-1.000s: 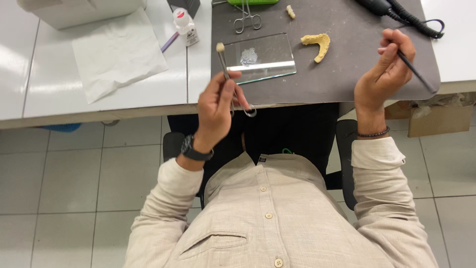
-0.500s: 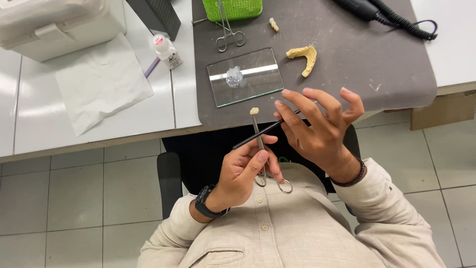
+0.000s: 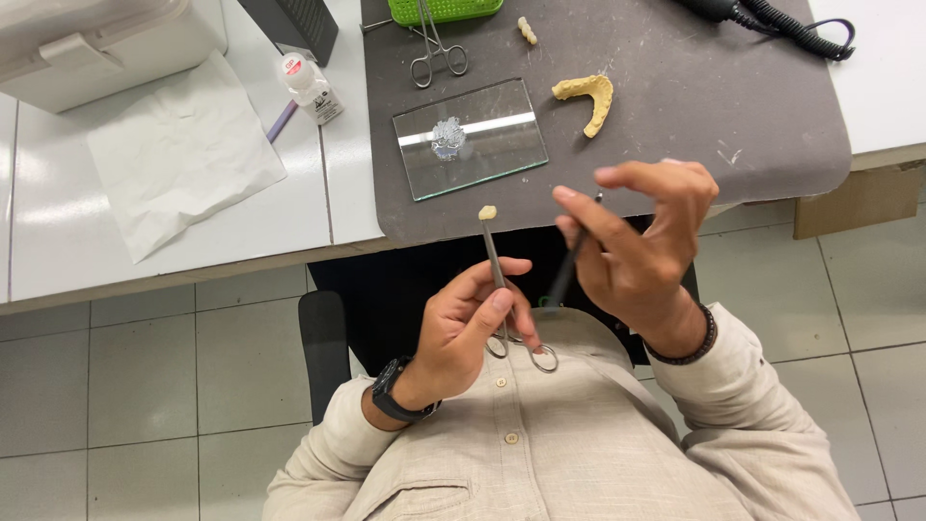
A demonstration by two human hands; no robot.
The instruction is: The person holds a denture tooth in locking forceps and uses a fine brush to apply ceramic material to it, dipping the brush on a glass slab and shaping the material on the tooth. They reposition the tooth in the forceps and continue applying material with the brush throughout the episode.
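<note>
Forceps (image 3: 502,289) upright, tip away toward grey mat (image 3: 675,116), gripping pale tooth (image 3: 488,212) | left hand (image 3: 473,323) curled round its handles | right hand (image 3: 637,241) pinching dark brush (image 3: 564,275), other fingers spread

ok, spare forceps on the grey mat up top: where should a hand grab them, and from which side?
Take the spare forceps by the two finger rings, coming from the near edge of the grey mat. The rings lie bare on the mat, pointing toward the person, while the tips run up to the green tray, which probably crowds that end.
</note>
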